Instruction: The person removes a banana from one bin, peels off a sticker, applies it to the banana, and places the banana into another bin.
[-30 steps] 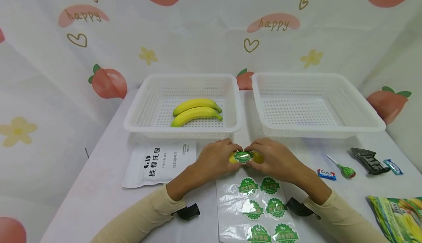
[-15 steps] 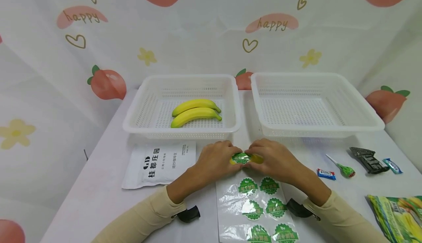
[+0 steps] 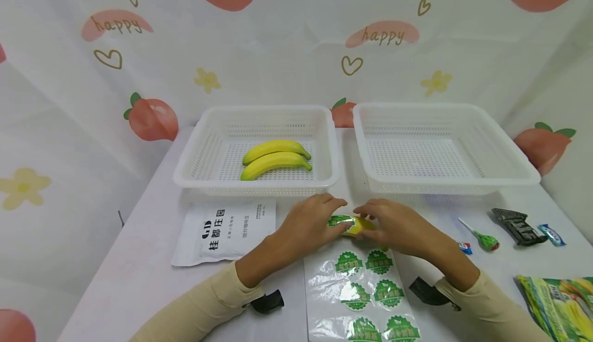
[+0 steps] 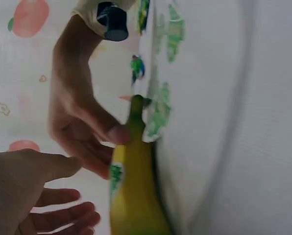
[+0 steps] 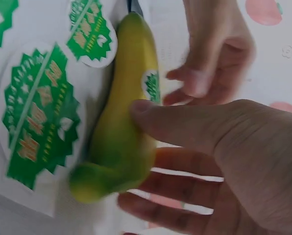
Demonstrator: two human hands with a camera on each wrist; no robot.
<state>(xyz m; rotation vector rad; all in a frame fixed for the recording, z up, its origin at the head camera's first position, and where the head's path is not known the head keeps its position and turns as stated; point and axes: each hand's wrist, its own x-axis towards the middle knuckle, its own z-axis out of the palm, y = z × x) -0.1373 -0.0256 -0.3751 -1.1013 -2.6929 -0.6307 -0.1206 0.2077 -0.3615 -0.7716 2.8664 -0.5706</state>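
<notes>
the right hand [image 3: 398, 226] is curling its grip around a banana [image 3: 356, 226] that is lying on the counter [image 3: 148, 280], thumb [image 5: 185, 125] pressing on the top of the fruit and the fingers cupped beneath it. the left hand [image 3: 310, 221] is hovering just beside the banana's other end with its fingers loosely spread, its grip slack and closed on nothing, though whether a fingertip is touching the peel is hard to tell. a round green sticker [image 5: 151, 84] is sitting on the banana's skin, so the step in hand looks like labelling the fruit, with the label seemingly already stuck. the banana is lying just beyond the far edge of a clear sticker sheet [image 3: 366, 290] carrying more green labels. further out, a left basket [image 3: 194, 169] is holding two bananas [image 3: 275, 157] and a right basket [image 3: 509, 174] is showing only its perforated floor. a white pouch [image 3: 224, 231] is lying to the left; a lollipop [image 3: 482, 236], wrapped sweets and a black clip [image 3: 516, 224] are lying to the right. the next move probably calls for a firm lift with the right hand alone, keeping the label from peeling
</notes>
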